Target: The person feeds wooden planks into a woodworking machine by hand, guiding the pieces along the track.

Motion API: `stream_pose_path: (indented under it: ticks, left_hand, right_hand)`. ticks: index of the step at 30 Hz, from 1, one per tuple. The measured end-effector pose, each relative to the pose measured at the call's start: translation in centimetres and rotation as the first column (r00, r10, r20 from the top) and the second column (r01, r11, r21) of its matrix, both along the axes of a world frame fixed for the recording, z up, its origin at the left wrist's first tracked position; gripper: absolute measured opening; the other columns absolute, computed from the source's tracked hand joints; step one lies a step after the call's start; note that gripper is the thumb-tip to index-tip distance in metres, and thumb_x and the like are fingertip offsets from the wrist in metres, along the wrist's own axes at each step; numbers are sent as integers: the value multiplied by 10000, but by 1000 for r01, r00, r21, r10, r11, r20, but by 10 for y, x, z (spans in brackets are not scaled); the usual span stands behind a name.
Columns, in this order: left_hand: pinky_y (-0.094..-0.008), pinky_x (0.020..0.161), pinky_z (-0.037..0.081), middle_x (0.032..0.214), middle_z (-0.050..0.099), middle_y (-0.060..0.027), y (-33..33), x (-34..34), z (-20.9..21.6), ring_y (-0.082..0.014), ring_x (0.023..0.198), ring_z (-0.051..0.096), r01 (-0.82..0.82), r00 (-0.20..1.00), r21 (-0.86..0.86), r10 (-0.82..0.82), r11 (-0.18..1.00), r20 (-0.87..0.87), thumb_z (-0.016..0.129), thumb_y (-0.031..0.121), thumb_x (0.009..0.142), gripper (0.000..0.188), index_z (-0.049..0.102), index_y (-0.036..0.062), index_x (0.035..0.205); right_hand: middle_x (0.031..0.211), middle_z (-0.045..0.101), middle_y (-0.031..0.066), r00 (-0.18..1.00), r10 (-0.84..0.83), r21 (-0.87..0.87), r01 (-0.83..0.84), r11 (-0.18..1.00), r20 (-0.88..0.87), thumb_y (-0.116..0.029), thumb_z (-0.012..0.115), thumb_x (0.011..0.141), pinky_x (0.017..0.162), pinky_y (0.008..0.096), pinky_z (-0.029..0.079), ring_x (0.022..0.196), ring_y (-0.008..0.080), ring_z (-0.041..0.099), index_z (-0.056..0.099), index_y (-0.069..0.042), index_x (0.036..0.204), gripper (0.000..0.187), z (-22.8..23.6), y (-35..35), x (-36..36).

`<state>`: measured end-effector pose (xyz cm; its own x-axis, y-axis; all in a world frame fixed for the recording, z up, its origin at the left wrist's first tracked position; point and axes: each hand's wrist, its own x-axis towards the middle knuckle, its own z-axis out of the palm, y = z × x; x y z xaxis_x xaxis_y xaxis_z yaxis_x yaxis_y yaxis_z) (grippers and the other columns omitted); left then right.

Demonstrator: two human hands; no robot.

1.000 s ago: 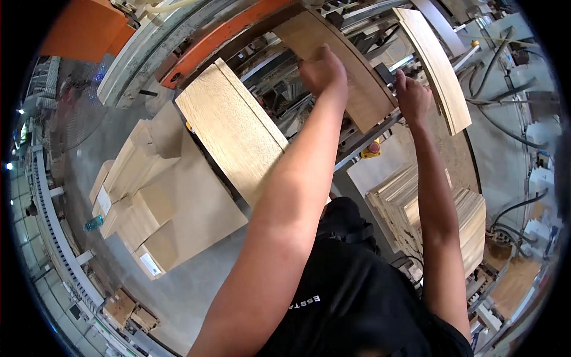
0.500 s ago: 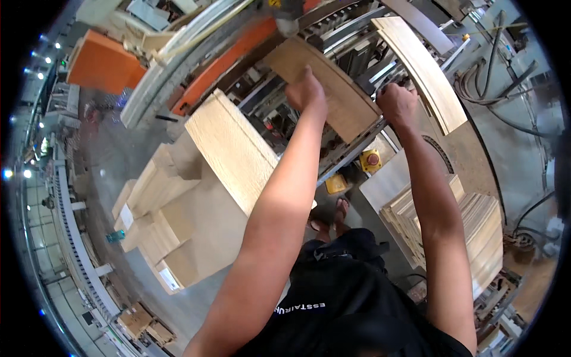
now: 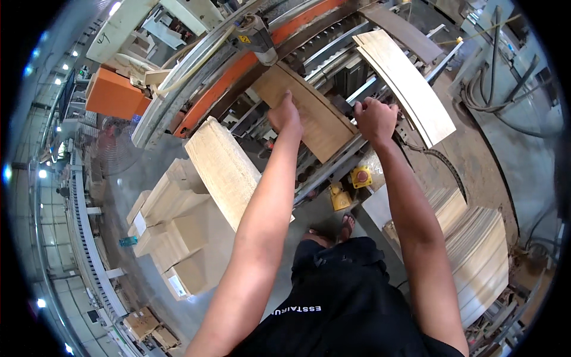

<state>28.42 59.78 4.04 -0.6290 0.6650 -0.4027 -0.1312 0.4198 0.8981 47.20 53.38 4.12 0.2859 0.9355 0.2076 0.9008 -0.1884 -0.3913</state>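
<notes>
A flat brown wooden board [image 3: 318, 113] lies across the rails of a machine, slanting from far left to near right. My left hand [image 3: 285, 117] is closed on its near-left edge, thumb over the top face, the other fingers mostly hidden. At the board's right end is my right hand [image 3: 378, 121], fingers curled in beside the corner and a dark machine part. What it grips, if anything, is hidden. A pale wooden board [image 3: 223, 169] rests to the left, partly behind my left forearm. Beyond my right hand, more pale boards [image 3: 407, 86] lie on the machine.
A yellow box with a red push button [image 3: 361, 177] sits below the machine's near edge. Stacked pale boards [image 3: 476, 250] stand at right, cardboard boxes [image 3: 190, 244] at lower left. A motor [image 3: 256, 38] and orange beam [image 3: 223, 86] border the far side. Cables [image 3: 482, 98] hang at right.
The whole view has shifted, so the scene sits lower and further left. My right hand has come slightly left along the board's end. My left hand keeps its hold on the board.
</notes>
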Motion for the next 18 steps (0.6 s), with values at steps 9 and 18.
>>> stream_pose_path:
  ticks: [9, 18]
  left_hand:
    - [-419, 858, 500, 1195, 586, -138, -7, -30, -4, -268, 1046, 595, 353, 905, 80, -362, 932, 223, 641, 340, 890, 534, 488, -12, 1262]
    - [-515, 1011, 352, 1404, 371, -201, -38, -55, 22, -352, 1278, 386, 649, -162, -470, -495, 598, -854, 661, 113, 730, 633, 412, 35, 1307]
  right_hand:
    - [654, 659, 117, 1000, -16, -1, 16, 1000, -14, -350, 599, 835, 840, 408, 389, 664, 292, 642, 698, -82, 748, 299, 4, 1, 2]
    - [637, 641, 140, 998, -33, 34, 35, 999, -55, -316, 598, 806, 858, 409, 396, 651, 309, 643, 654, -68, 682, 283, 1, -2, 11]
